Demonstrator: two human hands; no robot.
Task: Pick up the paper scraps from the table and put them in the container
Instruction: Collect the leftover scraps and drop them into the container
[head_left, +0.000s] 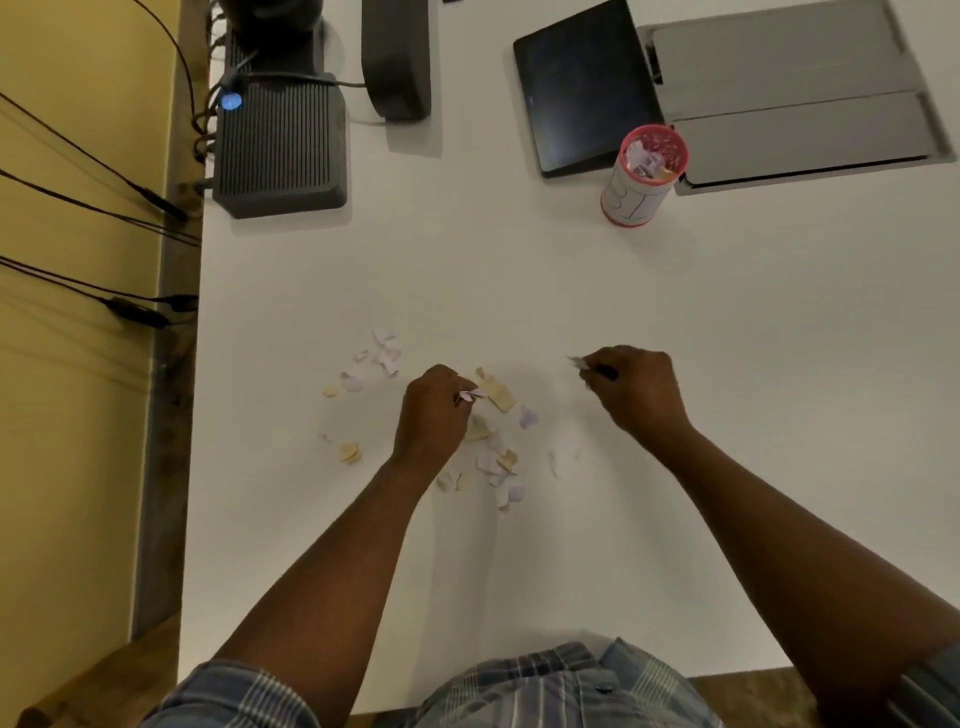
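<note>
Honestly, I'd call this roughly halfway. The container (644, 174) in the upper right of the frame already has a bunch of scraps inside, but plenty of paper scraps (491, 457) are scattered mid-frame on the table (727, 338). The left hand (434, 415) is curled, pinching a pinkish scrap right over the pile; the right hand (636, 389) pinches a small pale bit, off to the right.
</note>
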